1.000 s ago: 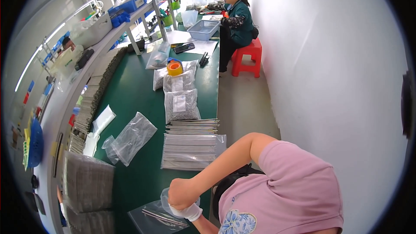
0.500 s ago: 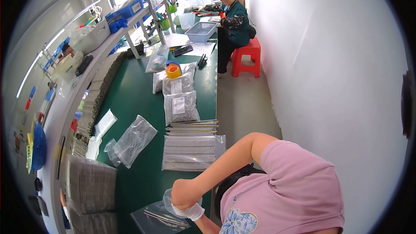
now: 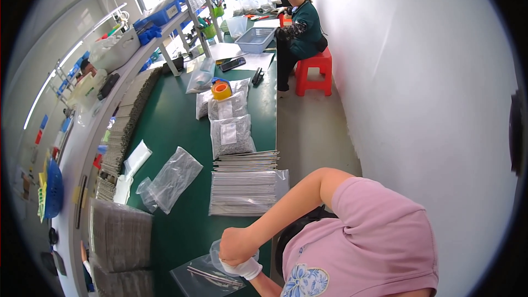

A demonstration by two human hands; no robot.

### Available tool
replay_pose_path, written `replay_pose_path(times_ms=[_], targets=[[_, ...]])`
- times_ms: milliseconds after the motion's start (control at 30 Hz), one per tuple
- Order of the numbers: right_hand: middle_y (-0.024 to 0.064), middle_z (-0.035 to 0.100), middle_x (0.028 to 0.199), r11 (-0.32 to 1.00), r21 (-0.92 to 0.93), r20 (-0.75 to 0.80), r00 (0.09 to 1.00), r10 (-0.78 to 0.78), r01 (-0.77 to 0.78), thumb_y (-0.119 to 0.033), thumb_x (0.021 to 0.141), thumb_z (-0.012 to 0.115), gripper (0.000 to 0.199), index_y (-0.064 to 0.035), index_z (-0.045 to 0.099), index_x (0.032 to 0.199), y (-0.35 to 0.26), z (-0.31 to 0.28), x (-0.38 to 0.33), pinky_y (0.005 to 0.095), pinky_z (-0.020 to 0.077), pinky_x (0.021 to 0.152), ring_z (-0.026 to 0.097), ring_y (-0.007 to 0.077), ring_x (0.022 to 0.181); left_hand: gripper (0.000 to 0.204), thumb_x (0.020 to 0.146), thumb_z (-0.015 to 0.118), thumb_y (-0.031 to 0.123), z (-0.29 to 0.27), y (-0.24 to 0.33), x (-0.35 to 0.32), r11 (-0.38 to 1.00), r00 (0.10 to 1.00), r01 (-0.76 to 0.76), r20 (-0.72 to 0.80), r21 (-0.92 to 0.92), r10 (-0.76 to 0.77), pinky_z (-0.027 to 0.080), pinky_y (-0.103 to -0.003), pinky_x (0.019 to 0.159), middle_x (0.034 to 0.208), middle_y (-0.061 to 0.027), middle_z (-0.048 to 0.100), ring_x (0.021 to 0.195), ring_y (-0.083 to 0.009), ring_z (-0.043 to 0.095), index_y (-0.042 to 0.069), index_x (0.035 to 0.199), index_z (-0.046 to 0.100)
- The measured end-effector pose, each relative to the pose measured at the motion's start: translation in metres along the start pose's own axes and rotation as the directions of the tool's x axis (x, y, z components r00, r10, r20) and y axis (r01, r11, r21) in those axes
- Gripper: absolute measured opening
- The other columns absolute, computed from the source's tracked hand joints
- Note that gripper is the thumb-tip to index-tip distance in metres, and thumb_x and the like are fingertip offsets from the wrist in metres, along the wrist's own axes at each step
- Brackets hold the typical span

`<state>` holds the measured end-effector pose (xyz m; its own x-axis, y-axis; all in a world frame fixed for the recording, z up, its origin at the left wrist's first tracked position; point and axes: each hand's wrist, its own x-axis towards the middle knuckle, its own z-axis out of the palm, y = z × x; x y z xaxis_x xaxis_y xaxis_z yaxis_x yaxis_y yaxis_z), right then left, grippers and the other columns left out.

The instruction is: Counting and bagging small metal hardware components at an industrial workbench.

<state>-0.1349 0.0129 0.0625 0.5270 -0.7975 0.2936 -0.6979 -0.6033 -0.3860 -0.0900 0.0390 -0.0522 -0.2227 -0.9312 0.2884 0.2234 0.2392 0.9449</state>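
Note:
My right hand is bent down at the wrist and looks curled, its fingertips turned away. Just below and against it is my left hand, in a white glove, its fingers hidden behind the right hand. Clear plastic film shows around both hands; what they grip cannot be made out. Beside them a flat clear plastic bag lies on the table with a few thin metal rods on it or in it. Farther off, a clear bag of rods in a neat row lies near the table edge.
Loose rods and filled bags lie beyond on the green table, with a tape roll. Wrapped stacks stand left, near a crumpled clear bag. A co-worker sits on a red stool.
My hands stay together in nearly the same place. The view has shifted slightly. The seated co-worker has straightened and moved back a little, drawing an arm away from the papers.

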Motion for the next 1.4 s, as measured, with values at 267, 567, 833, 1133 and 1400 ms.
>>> replay_pose_path(times_ms=[267,567,833,1133,1400], targets=[[0.0106,0.059,0.058,0.998,-0.064,0.185,0.982,0.027,-0.016,-0.024,0.075,0.048,0.023,-0.0074,0.058,0.063,-0.003,-0.016,0.012,0.0392,0.0430,0.045,0.058,0.0297,0.054,0.020,0.065,0.067,0.003,-0.036,0.013,0.008,0.999,0.986,-0.040,-0.160,0.007,0.041,0.044,-0.029,0.056,0.075,-0.0066,0.059,0.064,-0.0206,0.057,0.003,0.081,0.055],[0.0126,0.057,0.059,0.999,-0.018,0.169,0.984,0.054,-0.051,-0.028,0.081,0.045,0.031,-0.0061,0.058,0.064,0.005,-0.021,0.020,0.0411,0.0435,0.049,0.056,0.0326,0.054,0.020,0.068,0.063,-0.003,-0.062,0.046,0.016,0.797,0.846,-0.247,-0.279,0.551,0.455,0.046,-0.028,0.059,0.077,-0.0078,0.061,0.065,-0.0194,0.059,0.003,0.086,0.057],[0.0109,0.058,0.061,0.991,0.065,-0.424,0.895,0.136,-0.120,-0.041,0.075,0.059,0.045,-0.0054,0.054,0.102,0.037,-0.163,0.086,0.0380,0.0441,0.055,0.057,0.0285,0.058,0.004,0.079,0.056,-0.001,-0.058,0.056,0.027,0.682,0.836,-0.303,-0.158,0.665,0.526,0.047,-0.028,0.060,0.074,-0.0085,0.061,0.065,-0.0177,0.058,0.001,0.080,0.059],[0.0085,0.056,0.066,0.992,0.118,-0.460,0.883,0.090,-0.040,-0.030,0.080,0.057,0.021,-0.0102,0.059,0.086,0.076,-0.191,0.152,0.0374,0.0450,0.057,0.057,0.0265,0.061,0.013,0.087,0.047,0.004,-0.064,0.047,0.035,0.907,0.880,-0.181,-0.348,0.381,0.322,0.051,-0.023,0.061,0.074,-0.0093,0.059,0.064,-0.0141,0.059,-0.005,0.084,0.055],[0.0094,0.055,0.053,0.975,0.138,-0.034,0.985,-0.171,0.174,-0.053,0.076,0.053,0.048,-0.0084,0.054,0.058,0.037,-0.022,0.041,0.0393,0.0409,0.045,0.055,0.0304,0.052,0.020,0.087,0.046,0.014,-0.076,0.047,0.037,0.814,0.851,-0.231,-0.295,0.533,0.435,0.042,-0.027,0.061,0.078,-0.0083,0.058,0.070,-0.0151,0.053,-0.004,0.086,0.056]])
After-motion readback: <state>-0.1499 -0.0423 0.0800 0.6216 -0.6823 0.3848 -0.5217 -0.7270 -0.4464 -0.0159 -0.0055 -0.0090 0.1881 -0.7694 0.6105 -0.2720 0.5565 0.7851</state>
